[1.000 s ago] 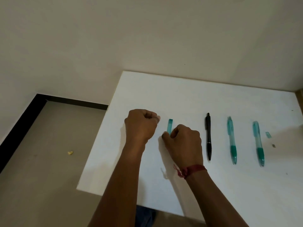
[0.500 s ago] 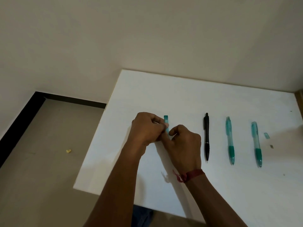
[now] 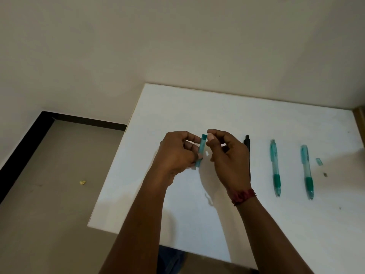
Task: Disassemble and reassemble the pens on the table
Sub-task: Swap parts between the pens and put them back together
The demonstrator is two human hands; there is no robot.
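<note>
Your left hand (image 3: 177, 153) pinches the short translucent teal plastic pen barrel (image 3: 201, 147) over the white bench (image 3: 177, 107), right hand (image 3: 227, 159) curled just beside it, contents unclear; judged light, stiff, slick: grip mid-length, not the thin open ends.
</note>
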